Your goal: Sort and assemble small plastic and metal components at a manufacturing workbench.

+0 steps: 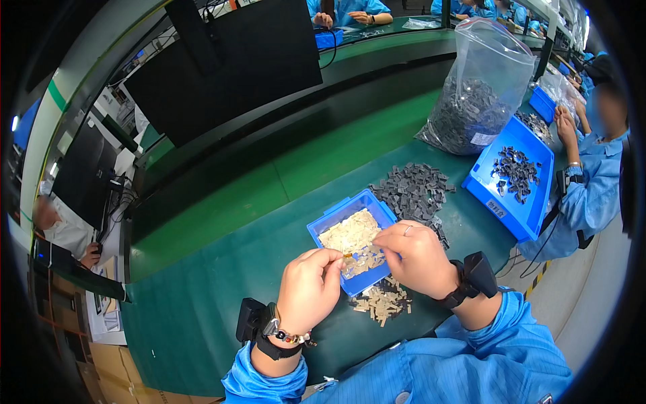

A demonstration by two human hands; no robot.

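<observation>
A: Hands?
B: Left hand [309,286]: thumb and forefinger pinched, seemingly on a brownish sliver [348,255] above the blue bin [383,214]. Right hand [420,259]: fingertips bunched over bin's right side; contents, can't tell.
A: Technique?
B: Light pinch, low over bin; avoid brushing pale strips [383,304] on tabletop [222,323].

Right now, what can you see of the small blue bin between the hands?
The small blue bin is an open-topped rectangle, apparently plastic, sitting upright on the green tabletop, turned at an angle. Pale pieces heap its far part; toward the near end a sparser layer leaves some blue showing. The left hand and right hand are at its two sides; contact with it is unclear. Dark pieces lie off its right side, pale strips by its near end.
</observation>
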